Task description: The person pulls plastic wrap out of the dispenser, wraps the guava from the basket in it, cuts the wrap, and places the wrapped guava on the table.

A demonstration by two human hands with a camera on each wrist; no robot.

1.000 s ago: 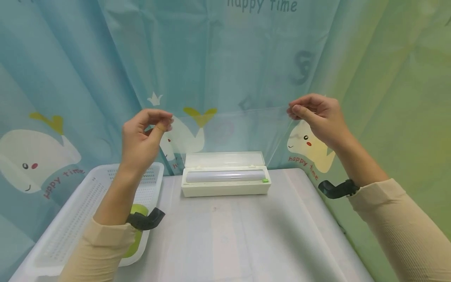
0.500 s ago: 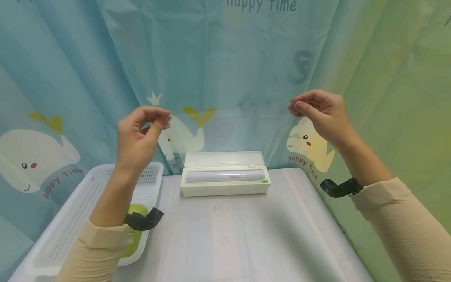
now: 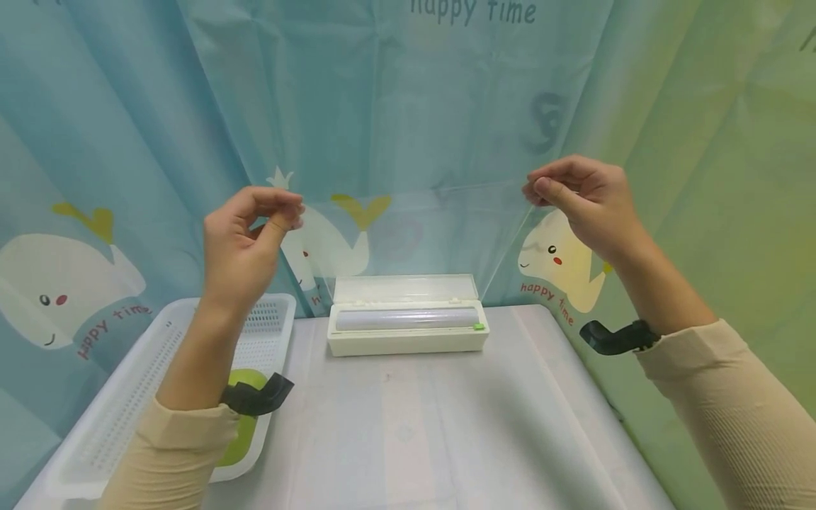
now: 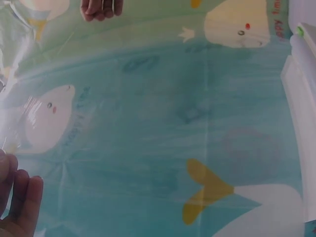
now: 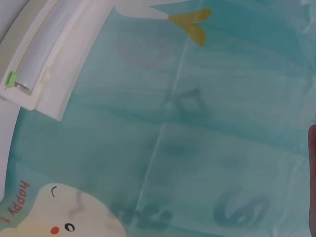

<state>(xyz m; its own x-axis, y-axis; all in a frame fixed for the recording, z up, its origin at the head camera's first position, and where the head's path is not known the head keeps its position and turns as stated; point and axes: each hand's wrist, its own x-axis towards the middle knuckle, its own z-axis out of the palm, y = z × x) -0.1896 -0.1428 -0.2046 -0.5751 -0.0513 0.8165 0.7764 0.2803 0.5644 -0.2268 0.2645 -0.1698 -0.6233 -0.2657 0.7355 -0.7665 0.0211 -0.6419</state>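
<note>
Clear plastic wrap (image 3: 408, 234) stretches upward from a white wrap dispenser box (image 3: 408, 344) at the back of the table. My left hand (image 3: 245, 237) pinches one upper corner of the film between thumb and fingers. The other corner is pinched by my right hand (image 3: 589, 202), slightly higher. A wrap roll (image 3: 408, 319) lies inside the box, whose lid (image 3: 405, 287) stands raised behind it. On the box's front right edge sits a green slider (image 3: 479, 326). In the left wrist view, glare shows on the film near the left fingertips (image 4: 32, 197).
A white perforated basket (image 3: 60, 487) stands at the table's left, with a green object (image 3: 247, 381) in it partly hidden by my left wrist. A pale cloth covers the table (image 3: 408, 425). Blue and green printed curtains (image 3: 446, 106) hang close behind and beside it.
My left hand has drifted left and a little up. My right hand has risen slightly and moved a bit right, so the film's upper corners are farther apart. The box stays put.
</note>
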